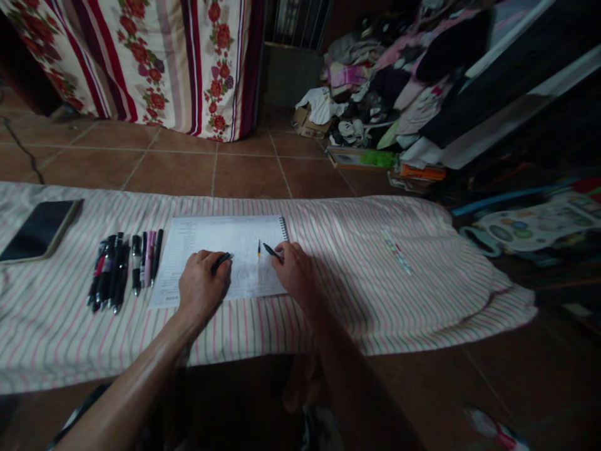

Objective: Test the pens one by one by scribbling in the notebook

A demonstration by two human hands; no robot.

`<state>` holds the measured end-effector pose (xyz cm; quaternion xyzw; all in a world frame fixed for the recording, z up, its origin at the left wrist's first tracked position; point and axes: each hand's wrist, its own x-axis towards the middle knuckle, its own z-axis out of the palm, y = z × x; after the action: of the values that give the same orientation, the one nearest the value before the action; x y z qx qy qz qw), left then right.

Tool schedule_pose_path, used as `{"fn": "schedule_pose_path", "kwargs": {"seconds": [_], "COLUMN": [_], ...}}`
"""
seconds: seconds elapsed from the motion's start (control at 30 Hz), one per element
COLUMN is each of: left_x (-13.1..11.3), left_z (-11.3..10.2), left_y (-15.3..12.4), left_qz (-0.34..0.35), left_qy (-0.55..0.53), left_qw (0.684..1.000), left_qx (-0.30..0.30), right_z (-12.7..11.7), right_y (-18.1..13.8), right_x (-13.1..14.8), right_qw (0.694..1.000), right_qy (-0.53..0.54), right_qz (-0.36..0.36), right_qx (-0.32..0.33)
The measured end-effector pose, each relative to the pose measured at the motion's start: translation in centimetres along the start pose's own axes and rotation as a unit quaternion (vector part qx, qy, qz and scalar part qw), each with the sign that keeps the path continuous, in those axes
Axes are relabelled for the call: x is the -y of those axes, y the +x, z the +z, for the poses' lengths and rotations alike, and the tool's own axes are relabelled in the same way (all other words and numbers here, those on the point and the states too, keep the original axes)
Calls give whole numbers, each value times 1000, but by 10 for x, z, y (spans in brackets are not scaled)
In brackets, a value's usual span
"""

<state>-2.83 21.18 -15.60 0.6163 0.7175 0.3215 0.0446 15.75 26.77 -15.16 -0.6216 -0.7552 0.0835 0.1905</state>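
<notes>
A spiral notebook (220, 228) lies on the striped cloth, its coil along the right edge. My left hand (203, 280) rests over its lower left part, closed around a black pen piece (220, 262). At the right edge my right hand (297, 270) pinches another black pen piece (272, 252), its tapered end pointing up and left. Between the hands a thin pen refill (259, 250) lies upright on the page, with a dark tip and a small yellow-orange band; its lower length looks clear. Whether the held pieces are halves of one pen I cannot tell.
Several pens (110, 272) lie bunched left of the notebook, with black and pink pens (148, 257) beside them. A phone (40, 230) is farther left. On the right lies a slim patterned white stick (397, 252). Beyond the striped cloth (347, 313) are floor tiles and piled clothes (375, 81).
</notes>
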Motion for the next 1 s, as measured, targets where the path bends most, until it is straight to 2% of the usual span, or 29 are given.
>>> {"fn": "schedule_pose_path", "kwargs": {"seconds": [0.1, 0.23, 0.37, 0.47, 0.57, 0.73, 1.0], "left_x": [2, 1, 0, 0, 1, 0, -1], "left_z": [1, -1, -2, -1, 0, 0, 0], "left_y": [0, 0, 0, 0, 0, 0, -1], "left_qz": [5, -1, -7, 1, 12, 19, 10], "left_qy": [-5, 6, 25, 28, 34, 35, 38], "left_qw": [1000, 1000, 998, 999, 998, 998, 997], "left_qx": [12, 30, 48, 47, 48, 57, 62], "right_z": [-3, -8, -9, -8, -9, -11, -9], "right_y": [1, 0, -4, -8, -10, -9, -9], "right_x": [3, 9, 20, 28, 33, 37, 41], "right_qw": [1000, 999, 998, 994, 991, 988, 987], "right_qy": [5, 23, 13, -17, -49, -57, -78], "right_qz": [5, -27, -59, -54, -39, -20, -3], "right_qx": [-17, -34, 36, 91, 120, 142, 138]}}
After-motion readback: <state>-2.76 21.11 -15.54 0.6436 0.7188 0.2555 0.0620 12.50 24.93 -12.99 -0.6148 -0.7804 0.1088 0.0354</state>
